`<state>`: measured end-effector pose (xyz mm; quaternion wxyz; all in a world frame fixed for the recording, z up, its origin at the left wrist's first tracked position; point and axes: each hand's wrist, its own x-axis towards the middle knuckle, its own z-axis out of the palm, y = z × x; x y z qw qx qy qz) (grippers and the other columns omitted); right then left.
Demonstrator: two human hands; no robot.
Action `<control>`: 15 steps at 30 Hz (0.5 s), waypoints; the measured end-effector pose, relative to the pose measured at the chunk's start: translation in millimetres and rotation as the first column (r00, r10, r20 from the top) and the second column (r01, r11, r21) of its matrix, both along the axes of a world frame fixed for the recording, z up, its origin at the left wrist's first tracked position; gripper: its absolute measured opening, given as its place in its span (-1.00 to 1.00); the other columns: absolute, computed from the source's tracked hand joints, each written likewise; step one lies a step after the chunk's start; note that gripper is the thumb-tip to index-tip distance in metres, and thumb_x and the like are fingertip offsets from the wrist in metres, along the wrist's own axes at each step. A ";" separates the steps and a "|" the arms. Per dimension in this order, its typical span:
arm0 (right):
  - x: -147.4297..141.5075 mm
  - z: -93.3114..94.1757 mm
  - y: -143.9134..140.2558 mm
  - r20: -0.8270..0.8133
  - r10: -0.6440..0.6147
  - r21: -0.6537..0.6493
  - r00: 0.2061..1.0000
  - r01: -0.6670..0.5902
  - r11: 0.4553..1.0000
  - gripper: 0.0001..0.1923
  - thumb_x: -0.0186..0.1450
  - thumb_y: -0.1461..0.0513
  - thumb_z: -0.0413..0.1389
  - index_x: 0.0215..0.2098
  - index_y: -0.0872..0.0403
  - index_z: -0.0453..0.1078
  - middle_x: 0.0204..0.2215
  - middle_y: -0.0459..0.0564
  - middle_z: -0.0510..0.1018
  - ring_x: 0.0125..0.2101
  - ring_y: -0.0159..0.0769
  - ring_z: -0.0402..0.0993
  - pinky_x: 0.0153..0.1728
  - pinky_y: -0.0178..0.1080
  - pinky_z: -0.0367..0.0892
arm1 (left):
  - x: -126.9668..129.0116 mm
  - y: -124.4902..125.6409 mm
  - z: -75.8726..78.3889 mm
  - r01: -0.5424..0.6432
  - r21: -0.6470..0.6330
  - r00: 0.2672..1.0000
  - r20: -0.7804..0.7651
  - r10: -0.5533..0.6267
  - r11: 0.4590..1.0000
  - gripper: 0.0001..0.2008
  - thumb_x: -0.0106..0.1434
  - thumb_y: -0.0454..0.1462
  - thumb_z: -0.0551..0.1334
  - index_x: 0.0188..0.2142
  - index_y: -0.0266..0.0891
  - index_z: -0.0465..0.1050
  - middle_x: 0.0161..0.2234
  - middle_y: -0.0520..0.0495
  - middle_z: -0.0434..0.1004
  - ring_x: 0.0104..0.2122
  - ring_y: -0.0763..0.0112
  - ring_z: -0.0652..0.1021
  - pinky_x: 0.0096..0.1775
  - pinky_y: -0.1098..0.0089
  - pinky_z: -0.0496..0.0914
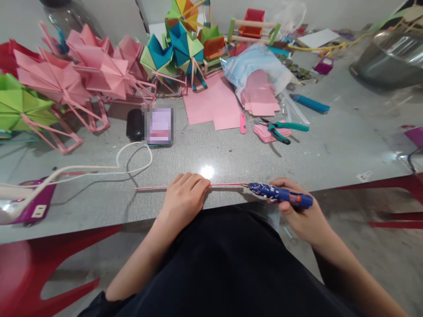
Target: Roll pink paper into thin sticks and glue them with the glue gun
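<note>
Our left grip (187,192) holds the pink strip (227,184) mid-length, our right grip (304,218) the glue gun (277,194), pliers (273,128) beyond.

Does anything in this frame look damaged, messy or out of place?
The blue glue gun in the right hand looks messy: whitish marks, perhaps dried glue, spot its front half. The pliers lie with handles spread across a stack of pink paper, as if set down casually. I see nothing clearly broken.

Room to pass lies between the pink stick (228,184) and pliers (273,128); leftward, a white cable (92,167) obstructs.
</note>
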<state>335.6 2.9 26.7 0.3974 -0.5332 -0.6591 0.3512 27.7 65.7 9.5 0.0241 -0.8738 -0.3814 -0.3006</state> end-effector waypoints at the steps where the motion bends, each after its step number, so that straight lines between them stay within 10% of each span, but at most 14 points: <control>1: 0.5 -1.1 -0.4 -0.004 -0.005 -0.014 1.000 0.005 1.000 -0.49 0.38 -0.25 0.16 -0.09 -0.02 0.49 -0.33 -0.02 0.59 -0.41 -0.25 0.56 -0.41 -0.27 0.43 | -0.1 0.0 -0.1 0.001 0.001 1.000 0.001 -0.001 1.000 -0.87 0.49 -0.36 0.21 -0.24 -0.26 0.48 -0.32 -0.07 0.64 -0.34 0.27 0.56 -0.28 0.23 0.39; 15: -6.4 6.7 3.6 0.061 0.049 -0.094 0.997 -0.044 0.995 -0.60 0.43 -0.13 0.18 -0.08 0.01 0.50 -0.29 0.01 0.58 -0.32 -0.20 0.52 -0.34 -0.22 0.38 | -2.1 -0.7 0.0 0.012 0.007 1.000 0.000 -0.012 1.000 -0.86 0.50 -0.35 0.19 -0.23 -0.23 0.49 -0.32 -0.07 0.65 -0.34 0.28 0.56 -0.27 0.23 0.39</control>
